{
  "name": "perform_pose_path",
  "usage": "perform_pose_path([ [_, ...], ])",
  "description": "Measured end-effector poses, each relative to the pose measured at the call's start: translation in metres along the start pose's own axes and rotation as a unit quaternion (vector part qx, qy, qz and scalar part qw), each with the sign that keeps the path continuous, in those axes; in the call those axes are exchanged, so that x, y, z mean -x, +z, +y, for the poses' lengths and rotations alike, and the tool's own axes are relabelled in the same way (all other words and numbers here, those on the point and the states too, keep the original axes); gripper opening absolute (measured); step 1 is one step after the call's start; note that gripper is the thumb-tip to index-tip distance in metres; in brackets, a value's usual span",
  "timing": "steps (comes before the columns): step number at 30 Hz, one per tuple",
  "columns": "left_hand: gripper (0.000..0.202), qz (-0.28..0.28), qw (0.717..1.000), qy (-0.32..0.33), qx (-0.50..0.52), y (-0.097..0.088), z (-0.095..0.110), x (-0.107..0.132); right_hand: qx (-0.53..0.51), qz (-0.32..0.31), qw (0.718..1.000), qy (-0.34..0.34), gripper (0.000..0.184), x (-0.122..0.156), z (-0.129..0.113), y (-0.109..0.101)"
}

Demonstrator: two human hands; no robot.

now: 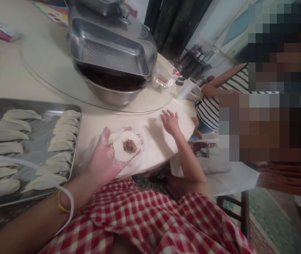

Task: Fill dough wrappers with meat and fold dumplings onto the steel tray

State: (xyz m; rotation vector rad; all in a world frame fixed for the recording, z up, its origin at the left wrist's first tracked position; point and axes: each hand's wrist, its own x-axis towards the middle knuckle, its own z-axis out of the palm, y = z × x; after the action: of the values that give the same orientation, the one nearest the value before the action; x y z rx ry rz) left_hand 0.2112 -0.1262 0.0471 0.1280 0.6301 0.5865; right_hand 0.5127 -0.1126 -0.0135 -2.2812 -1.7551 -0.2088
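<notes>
On my left hand, palm up with the fingers curled behind it, rests a round dumpling wrapper. A small mound of brown filling sits near the middle of the wrapper, which is flat and unfolded. My right hand is off to the right above the table edge, fingers spread, with nothing seen in it. Left of my left hand, a metal tray carries folded dumplings in two rows.
A steel bowl of dark filling stands ahead on a glass turntable, partly covered by a tilted metal pan. A paper roll and a packet lie farther right. Two people are at the right, one in a striped shirt.
</notes>
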Motion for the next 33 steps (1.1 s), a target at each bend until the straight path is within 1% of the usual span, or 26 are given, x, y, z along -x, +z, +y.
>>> perform_pose_path([
  [2,0.063,-0.002,1.0,-0.002,-0.003,-0.001,0.002,-0.001,-0.006,0.033,0.999,0.009,0.048,0.001,0.002,-0.004],
  [4,0.062,-0.008,1.0,-0.001,0.004,-0.002,0.003,-0.002,-0.021,0.098,0.995,0.017,0.049,0.008,-0.003,-0.014],
  [5,0.062,-0.014,1.0,0.001,0.012,-0.002,0.003,-0.004,-0.037,0.134,0.99,0.012,0.049,0.014,-0.01,-0.021],
  [6,0.063,-0.019,1.0,0.004,0.019,-0.003,0.003,-0.005,-0.059,0.163,0.985,-0.003,0.05,0.023,-0.02,-0.028],
  [7,0.064,-0.027,0.999,0.004,0.024,-0.003,0.003,-0.007,-0.088,0.187,0.978,-0.032,0.05,0.033,-0.033,-0.036],
  [8,0.064,-0.035,0.999,0.004,0.03,-0.004,0.002,-0.008,-0.122,0.202,0.969,-0.076,0.049,0.045,-0.048,-0.043],
  [10,0.063,-0.052,0.998,0.005,0.043,-0.005,0.001,-0.01,-0.173,0.211,0.944,-0.185,0.048,0.068,-0.083,-0.052],
  [12,0.06,-0.067,0.996,-0.004,0.065,-0.006,0.001,-0.009,-0.182,0.185,0.921,-0.291,0.052,0.086,-0.117,-0.052],
  [13,0.059,-0.071,0.995,-0.012,0.074,-0.006,0.002,-0.008,-0.181,0.177,0.911,-0.326,0.054,0.092,-0.132,-0.05],
  [14,0.059,-0.069,0.994,-0.02,0.079,-0.005,0.003,-0.006,-0.17,0.174,0.905,-0.349,0.054,0.096,-0.144,-0.046],
  [15,0.06,-0.063,0.994,-0.029,0.08,-0.004,0.004,-0.004,-0.154,0.169,0.905,-0.359,0.054,0.098,-0.154,-0.041],
  [17,0.063,-0.04,0.995,-0.028,0.081,-0.001,0.007,0.002,-0.125,0.172,0.905,-0.369,0.056,0.099,-0.167,-0.032],
  [20,0.066,-0.03,0.996,0.009,0.089,0.001,0.014,0.01,-0.106,0.194,0.895,-0.388,0.059,0.102,-0.173,-0.023],
  [22,0.067,-0.045,0.995,0.031,0.088,0.0,0.019,0.013,-0.101,0.206,0.885,-0.405,0.058,0.107,-0.171,-0.021],
  [26,0.071,-0.085,0.993,0.051,0.059,-0.007,0.025,0.015,-0.113,0.217,0.869,-0.43,0.051,0.117,-0.162,-0.022],
  [28,0.071,-0.104,0.992,0.05,0.044,-0.011,0.025,0.013,-0.124,0.233,0.862,-0.432,0.048,0.117,-0.158,-0.024],
  [30,0.07,-0.116,0.992,0.032,0.031,-0.014,0.024,0.012,-0.121,0.25,0.86,-0.427,0.046,0.116,-0.158,-0.025],
  [33,0.07,-0.116,0.993,0.018,0.016,-0.015,0.022,0.012,-0.089,0.242,0.871,-0.417,0.049,0.114,-0.161,-0.024],
])
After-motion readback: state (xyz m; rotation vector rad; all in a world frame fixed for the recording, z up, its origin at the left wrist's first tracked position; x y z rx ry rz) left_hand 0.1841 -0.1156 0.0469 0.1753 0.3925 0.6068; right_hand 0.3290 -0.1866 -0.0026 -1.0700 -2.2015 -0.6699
